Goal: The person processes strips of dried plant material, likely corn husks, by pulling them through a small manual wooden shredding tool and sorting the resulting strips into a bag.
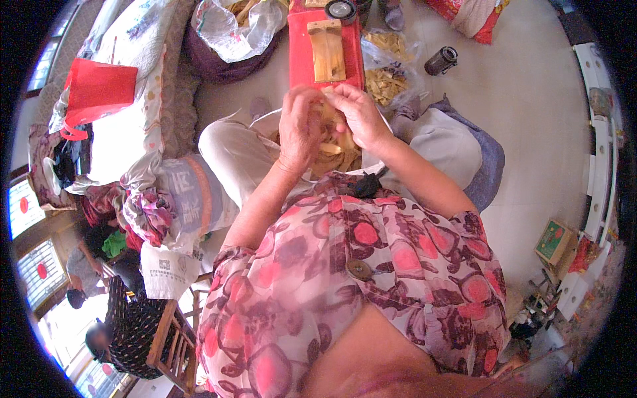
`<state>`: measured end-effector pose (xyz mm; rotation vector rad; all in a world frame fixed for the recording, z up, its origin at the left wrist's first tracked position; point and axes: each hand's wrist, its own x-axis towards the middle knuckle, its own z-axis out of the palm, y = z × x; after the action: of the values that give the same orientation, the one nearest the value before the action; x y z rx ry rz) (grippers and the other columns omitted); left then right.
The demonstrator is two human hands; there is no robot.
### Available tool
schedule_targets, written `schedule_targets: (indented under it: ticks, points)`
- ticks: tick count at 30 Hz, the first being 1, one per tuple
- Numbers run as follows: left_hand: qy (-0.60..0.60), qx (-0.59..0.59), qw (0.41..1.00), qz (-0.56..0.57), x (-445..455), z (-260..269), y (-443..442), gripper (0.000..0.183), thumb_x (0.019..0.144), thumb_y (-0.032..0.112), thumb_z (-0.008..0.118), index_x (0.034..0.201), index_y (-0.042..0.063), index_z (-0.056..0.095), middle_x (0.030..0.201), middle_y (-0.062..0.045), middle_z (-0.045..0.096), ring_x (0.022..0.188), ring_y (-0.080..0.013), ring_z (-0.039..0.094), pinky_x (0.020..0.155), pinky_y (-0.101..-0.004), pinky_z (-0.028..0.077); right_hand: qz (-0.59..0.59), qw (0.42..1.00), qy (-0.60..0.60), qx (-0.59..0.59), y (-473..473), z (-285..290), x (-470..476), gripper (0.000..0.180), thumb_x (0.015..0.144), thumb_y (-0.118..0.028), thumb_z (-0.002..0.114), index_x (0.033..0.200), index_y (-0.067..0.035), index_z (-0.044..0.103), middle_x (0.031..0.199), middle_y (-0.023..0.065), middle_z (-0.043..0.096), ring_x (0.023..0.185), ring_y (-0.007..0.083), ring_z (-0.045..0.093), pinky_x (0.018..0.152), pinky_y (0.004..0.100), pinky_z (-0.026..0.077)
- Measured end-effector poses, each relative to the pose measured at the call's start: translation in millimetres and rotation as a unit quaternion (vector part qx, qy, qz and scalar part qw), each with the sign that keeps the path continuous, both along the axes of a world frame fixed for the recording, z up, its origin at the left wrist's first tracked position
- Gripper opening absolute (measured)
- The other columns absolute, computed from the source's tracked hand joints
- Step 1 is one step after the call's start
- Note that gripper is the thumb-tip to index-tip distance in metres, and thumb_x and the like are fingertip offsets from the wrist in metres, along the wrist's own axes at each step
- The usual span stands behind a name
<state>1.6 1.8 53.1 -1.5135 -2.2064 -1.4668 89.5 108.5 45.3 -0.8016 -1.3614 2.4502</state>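
Note:
Both of my hands work close together over my lap, just in front of a red bench (301,59). My right hand (362,117) pinches a thin yellowish strip (327,91) between thumb and forefinger. My left hand (300,129) is curled beside it, its fingertips blurred; whether they grip the strip is unclear. Beneath my hands, a heap of yellowish-brown dried pieces (343,160) lies in a pale bag or cloth between my knees. On the bench rests a yellowish wooden board (328,54) with a crossbar at its far end.
A round black-rimmed object (341,9) sits on the bench. Plastic bags of similar pieces (387,85) lie right of it; a white sack (239,37) stands left. A dark flask (441,60) is on the floor. A red bucket (102,92) rests on the bed; another person (132,328) sits behind, left.

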Motion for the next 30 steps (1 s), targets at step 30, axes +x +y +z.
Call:
schedule_targets:
  ticks: [30]
  points:
    - [-0.432,-0.031,0.899,-0.072,4.1,-0.8,0.0,0.017,0.088,0.014,0.057,0.096,-0.001,0.059,0.073,-0.007,0.064,0.07,-0.0093,0.059,0.067,-0.0258,0.048,-0.027,0.946,0.039,0.319,8.6,-4.4,14.5,0.018,0.089,-0.021,0.057,0.091,-0.004,0.062,0.061,-0.0037,0.051,0.051,0.0038,0.041,0.047,0.0203,0.035]
